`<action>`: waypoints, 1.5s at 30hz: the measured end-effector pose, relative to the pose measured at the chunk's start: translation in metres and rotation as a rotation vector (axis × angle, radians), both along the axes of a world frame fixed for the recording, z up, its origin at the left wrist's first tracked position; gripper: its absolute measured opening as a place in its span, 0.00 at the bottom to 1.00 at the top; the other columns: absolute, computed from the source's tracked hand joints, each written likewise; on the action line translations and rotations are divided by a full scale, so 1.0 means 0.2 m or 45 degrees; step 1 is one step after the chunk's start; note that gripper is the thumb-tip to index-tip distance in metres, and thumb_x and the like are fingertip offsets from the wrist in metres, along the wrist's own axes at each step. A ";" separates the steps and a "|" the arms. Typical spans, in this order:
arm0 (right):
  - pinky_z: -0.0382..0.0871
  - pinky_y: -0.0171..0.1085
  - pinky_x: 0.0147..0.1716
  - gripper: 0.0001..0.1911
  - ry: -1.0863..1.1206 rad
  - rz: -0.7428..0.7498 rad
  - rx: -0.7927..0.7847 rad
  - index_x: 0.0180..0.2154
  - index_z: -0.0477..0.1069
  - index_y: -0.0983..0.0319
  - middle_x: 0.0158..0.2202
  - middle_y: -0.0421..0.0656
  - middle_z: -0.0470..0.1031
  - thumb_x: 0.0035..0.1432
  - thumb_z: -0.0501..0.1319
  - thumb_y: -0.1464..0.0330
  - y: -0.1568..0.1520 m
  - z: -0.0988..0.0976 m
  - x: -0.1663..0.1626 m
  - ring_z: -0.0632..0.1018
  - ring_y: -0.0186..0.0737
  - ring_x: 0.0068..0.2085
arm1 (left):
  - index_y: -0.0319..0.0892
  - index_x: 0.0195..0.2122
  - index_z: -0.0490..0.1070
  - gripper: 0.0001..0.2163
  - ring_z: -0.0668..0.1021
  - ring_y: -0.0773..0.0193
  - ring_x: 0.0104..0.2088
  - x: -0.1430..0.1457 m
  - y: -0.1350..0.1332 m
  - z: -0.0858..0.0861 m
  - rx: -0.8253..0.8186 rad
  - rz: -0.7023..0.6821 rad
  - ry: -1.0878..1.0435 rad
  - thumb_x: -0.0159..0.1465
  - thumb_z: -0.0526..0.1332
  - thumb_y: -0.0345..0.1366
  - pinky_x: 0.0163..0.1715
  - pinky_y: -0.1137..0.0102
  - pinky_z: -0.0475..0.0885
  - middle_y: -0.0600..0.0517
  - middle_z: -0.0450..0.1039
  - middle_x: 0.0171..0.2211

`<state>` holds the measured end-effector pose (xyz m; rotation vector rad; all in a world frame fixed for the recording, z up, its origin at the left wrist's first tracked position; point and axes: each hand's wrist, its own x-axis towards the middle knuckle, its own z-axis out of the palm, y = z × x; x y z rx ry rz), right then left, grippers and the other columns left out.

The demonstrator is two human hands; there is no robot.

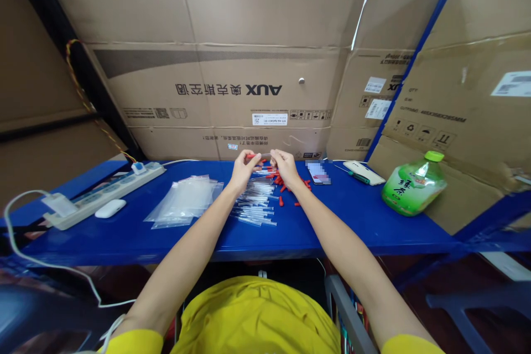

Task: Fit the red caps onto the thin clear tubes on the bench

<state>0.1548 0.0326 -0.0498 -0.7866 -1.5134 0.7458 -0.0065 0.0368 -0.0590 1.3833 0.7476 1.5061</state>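
Observation:
My left hand (244,170) pinches a small red rubber bulb (250,156) between thumb and fingers. Facing it, my right hand (285,167) grips a thin clear dropper tube (265,155), which spans the gap between both hands. Whether the tube's end sits inside the bulb is too small to tell. Below the hands, a pile of clear dropper tubes (255,199) lies on the blue table. Loose red bulbs (281,201) are scattered under and beside my right hand, some hidden by it.
Clear plastic bags (182,199) are stacked left of the tubes. Farther left are a power strip (112,191) and a white case (110,208). To the right lie a phone (318,172), a green-handled tool (359,177) and a green-labelled bottle (412,185). Cardboard (232,66) walls the back.

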 end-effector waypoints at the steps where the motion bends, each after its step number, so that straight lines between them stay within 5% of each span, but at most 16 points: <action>1: 0.61 0.34 0.27 0.29 0.018 -0.042 -0.003 0.23 0.56 0.57 0.21 0.36 0.60 0.66 0.54 0.43 0.00 0.00 0.00 0.63 0.33 0.23 | 0.43 0.39 0.65 0.18 0.78 0.68 0.29 0.00 -0.01 -0.01 0.031 0.008 0.123 0.63 0.69 0.49 0.33 0.70 0.75 0.55 0.73 0.32; 4: 0.60 0.34 0.28 0.29 -0.104 -0.259 0.076 0.23 0.55 0.57 0.20 0.36 0.59 0.68 0.51 0.44 -0.01 -0.01 0.01 0.62 0.34 0.25 | 0.42 0.41 0.70 0.14 0.70 0.68 0.24 0.01 -0.03 -0.02 0.196 0.032 0.485 0.71 0.59 0.49 0.28 0.71 0.69 0.56 0.68 0.26; 9: 0.61 0.35 0.35 0.31 -0.514 -0.489 0.149 0.24 0.69 0.58 0.24 0.41 0.74 0.72 0.48 0.47 -0.04 -0.01 0.04 0.74 0.39 0.30 | 0.41 0.40 0.71 0.12 0.74 0.62 0.35 0.03 -0.06 -0.01 0.456 0.078 0.833 0.72 0.50 0.38 0.41 0.68 0.70 0.51 0.73 0.32; 14: 0.62 0.35 0.36 0.33 -0.667 -0.448 0.120 0.28 0.80 0.57 0.33 0.45 0.84 0.74 0.48 0.48 -0.05 -0.02 0.01 0.82 0.44 0.38 | 0.41 0.35 0.67 0.10 0.73 0.62 0.36 0.03 -0.06 0.00 0.451 0.104 0.895 0.68 0.48 0.32 0.43 0.67 0.69 0.51 0.73 0.34; 21: 0.68 0.35 0.39 0.34 -0.513 -0.288 0.073 0.28 0.81 0.61 0.32 0.47 0.84 0.75 0.47 0.53 0.01 -0.04 -0.03 0.83 0.44 0.37 | 0.43 0.32 0.63 0.07 0.71 0.62 0.34 0.04 -0.04 0.00 0.453 0.094 0.847 0.65 0.48 0.31 0.40 0.68 0.68 0.51 0.70 0.31; 27: 0.67 0.36 0.36 0.33 -0.335 -0.178 -0.008 0.24 0.75 0.62 0.27 0.46 0.80 0.71 0.50 0.48 0.03 -0.04 -0.04 0.80 0.42 0.33 | 0.44 0.28 0.61 0.09 0.70 0.62 0.32 0.05 -0.05 0.01 0.375 0.091 0.804 0.65 0.48 0.33 0.37 0.68 0.67 0.53 0.67 0.27; 33: 0.60 0.35 0.28 0.33 -0.310 -0.156 -0.076 0.19 0.62 0.59 0.18 0.39 0.64 0.68 0.48 0.45 0.03 -0.04 -0.04 0.69 0.37 0.26 | 0.44 0.27 0.64 0.10 0.70 0.62 0.31 0.06 -0.06 0.00 0.264 0.127 0.763 0.66 0.50 0.34 0.34 0.70 0.66 0.54 0.68 0.25; 39: 0.58 0.35 0.27 0.35 -0.169 -0.326 -0.116 0.19 0.57 0.57 0.17 0.37 0.58 0.66 0.47 0.38 0.04 -0.03 0.00 0.64 0.35 0.24 | 0.42 0.41 0.72 0.12 0.75 0.61 0.35 0.06 -0.09 0.01 0.457 0.159 0.886 0.72 0.50 0.38 0.40 0.68 0.66 0.51 0.76 0.33; 45: 0.54 0.36 0.26 0.36 -0.149 -0.462 -0.033 0.20 0.52 0.57 0.18 0.35 0.54 0.65 0.48 0.36 0.02 -0.02 0.04 0.59 0.33 0.24 | 0.43 0.42 0.72 0.12 0.75 0.61 0.32 0.05 -0.12 0.02 0.604 0.160 1.069 0.75 0.52 0.41 0.37 0.69 0.64 0.50 0.76 0.33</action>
